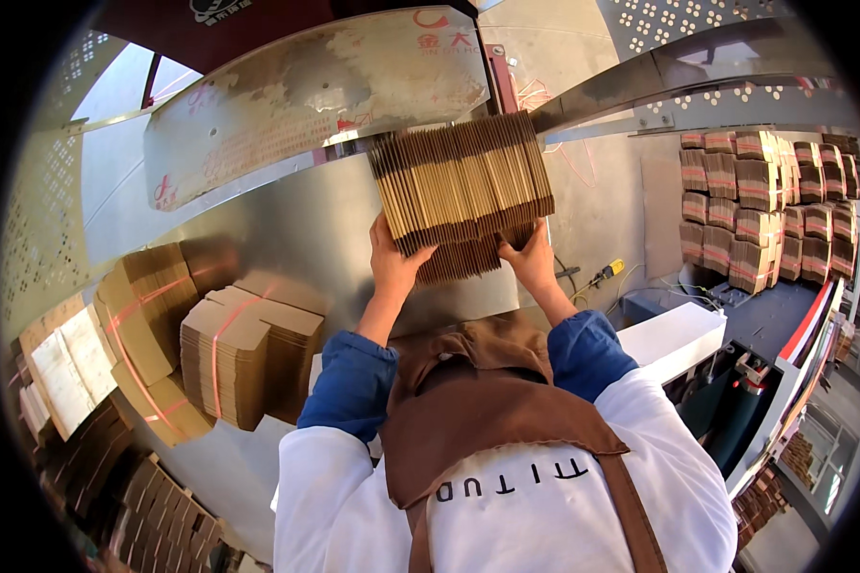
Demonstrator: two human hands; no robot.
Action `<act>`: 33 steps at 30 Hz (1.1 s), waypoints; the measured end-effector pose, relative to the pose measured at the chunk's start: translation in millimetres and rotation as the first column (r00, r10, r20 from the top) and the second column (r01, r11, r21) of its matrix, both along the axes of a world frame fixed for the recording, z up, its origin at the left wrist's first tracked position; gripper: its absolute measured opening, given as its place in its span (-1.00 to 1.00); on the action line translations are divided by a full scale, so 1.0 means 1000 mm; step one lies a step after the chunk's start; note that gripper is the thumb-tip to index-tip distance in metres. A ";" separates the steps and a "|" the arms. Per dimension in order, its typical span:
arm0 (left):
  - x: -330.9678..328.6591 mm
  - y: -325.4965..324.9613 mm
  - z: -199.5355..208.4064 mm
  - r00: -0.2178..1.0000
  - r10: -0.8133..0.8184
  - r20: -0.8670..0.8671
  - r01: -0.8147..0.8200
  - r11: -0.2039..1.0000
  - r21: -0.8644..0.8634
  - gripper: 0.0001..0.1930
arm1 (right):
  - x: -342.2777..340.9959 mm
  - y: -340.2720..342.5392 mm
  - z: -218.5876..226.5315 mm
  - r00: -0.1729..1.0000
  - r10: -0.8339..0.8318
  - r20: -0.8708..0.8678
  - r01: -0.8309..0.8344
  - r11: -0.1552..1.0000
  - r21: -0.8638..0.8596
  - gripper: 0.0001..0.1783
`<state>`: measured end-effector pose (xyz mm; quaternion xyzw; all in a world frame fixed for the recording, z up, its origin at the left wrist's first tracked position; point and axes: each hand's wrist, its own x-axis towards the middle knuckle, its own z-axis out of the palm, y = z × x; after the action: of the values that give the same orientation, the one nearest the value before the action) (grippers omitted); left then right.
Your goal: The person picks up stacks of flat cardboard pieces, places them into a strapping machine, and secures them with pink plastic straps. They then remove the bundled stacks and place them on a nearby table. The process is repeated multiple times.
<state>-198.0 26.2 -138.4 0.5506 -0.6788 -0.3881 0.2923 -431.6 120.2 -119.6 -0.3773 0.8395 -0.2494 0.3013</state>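
Note:
A thick stack of folded brown cardboard blanks stands on edge on a shiny metal worktop, right in front of me. My left hand grips its near left corner, thumb pointing inward along the near side. At the near right corner my right hand holds the same stack, its thumb also turned inward. Both hands are closed on the cardboard; some fingers are hidden beneath or behind it. The stack's far end lies against the edge of a machine's worn metal panel.
Bundles of cardboard tied with pink strap sit to my left. Many strapped bundles are piled at the far right. A metal beam runs off to the right. A yellow-and-black plug-like device with cables lies right of my right hand.

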 end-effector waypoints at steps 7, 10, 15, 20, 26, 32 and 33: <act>-0.003 0.003 0.000 0.990 0.079 -0.117 -0.056 0.981 0.188 -0.06 | -0.011 -0.001 -0.008 0.992 0.124 -0.023 -0.122 0.991 0.058 -0.45; -0.004 -0.017 0.003 0.995 0.062 -0.081 -0.049 0.987 0.156 -0.08 | -0.015 -0.018 -0.009 0.983 0.183 -0.034 -0.181 0.982 0.064 -0.44; 0.001 -0.057 -0.015 0.998 0.023 -0.065 -0.017 0.995 0.096 -0.07 | -0.015 -0.046 -0.016 0.974 0.215 -0.072 -0.214 0.977 0.019 -0.40; -0.005 -0.091 -0.024 0.999 -0.002 -0.048 0.005 0.998 0.059 -0.07 | -0.024 -0.078 -0.023 0.970 0.229 -0.084 -0.233 0.971 -0.049 -0.26; -0.007 -0.103 -0.028 0.999 -0.039 -0.007 0.039 0.999 -0.018 -0.06 | -0.037 -0.092 -0.032 0.961 0.256 -0.103 -0.261 0.964 -0.043 -0.20; -0.012 -0.109 -0.020 0.998 -0.006 -0.056 0.006 1.000 -0.007 -0.06 | -0.036 -0.097 -0.028 0.964 0.249 -0.087 -0.254 0.966 -0.044 -0.19; -0.012 -0.110 -0.020 0.997 0.004 -0.076 -0.002 1.000 0.023 -0.06 | -0.035 -0.097 -0.026 0.966 0.245 -0.084 -0.250 0.967 -0.053 -0.19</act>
<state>-210.0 -84.3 -158.1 0.5396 -0.6619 -0.4162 0.3122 -466.9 23.0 -145.9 -0.4980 0.7883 -0.2216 0.2853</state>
